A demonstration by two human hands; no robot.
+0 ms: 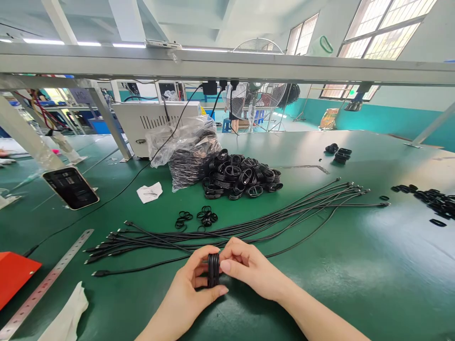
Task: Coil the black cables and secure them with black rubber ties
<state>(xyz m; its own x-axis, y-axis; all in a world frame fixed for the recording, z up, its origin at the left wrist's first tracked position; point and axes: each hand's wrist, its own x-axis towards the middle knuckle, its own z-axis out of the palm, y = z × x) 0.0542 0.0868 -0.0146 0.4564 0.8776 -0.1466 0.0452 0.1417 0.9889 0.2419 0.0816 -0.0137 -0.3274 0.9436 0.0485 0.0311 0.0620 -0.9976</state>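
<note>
A small coil of black cable [213, 271] stands upright at the front middle of the table. My left hand [188, 284] is closed around it, fingers behind and thumb below. Against the coil's right side, my right hand [249, 270] has its fingers curled and thumb pressed in; what they pinch, if anything, is hidden. Just beyond my hands lies a bundle of straight black cables [249, 227] with plugs at both ends. Past the bundle sit two little groups of small black rings [207, 217], and behind them a heap of coiled cables [241, 175].
Left of the heap is a clear plastic bag [185, 151] of black items. A phone [71, 187], steel ruler [46, 284], red object [16, 274] and white scrap [67, 315] lie left. More black loops [437, 201] lie right. A metal beam [227, 64] crosses above.
</note>
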